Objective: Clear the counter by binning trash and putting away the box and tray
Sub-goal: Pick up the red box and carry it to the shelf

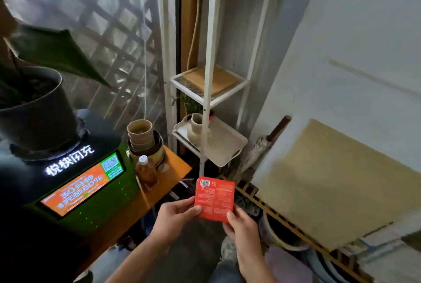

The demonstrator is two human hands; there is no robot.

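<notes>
A flat red box [214,198] with white print and a barcode is held in front of me, low in the middle of the view. My left hand [175,216] pinches its lower left edge, thumb on the face. My right hand [241,228] pinches its lower right corner. A cream tray [227,146] lies on the lowest shelf of the white metal rack [209,54], with a ceramic jug [197,130] standing on it. On the orange counter [173,168] at left stand stacked paper cups in bowls [143,139] and a small bottle of amber liquid [145,171].
A green charging kiosk [86,189] with a lit screen fills the left, with a dark potted plant [34,109] on top. A board [330,182] leans on the wall at right, above a slatted wooden strip. A folded umbrella [259,146] stands beside the rack.
</notes>
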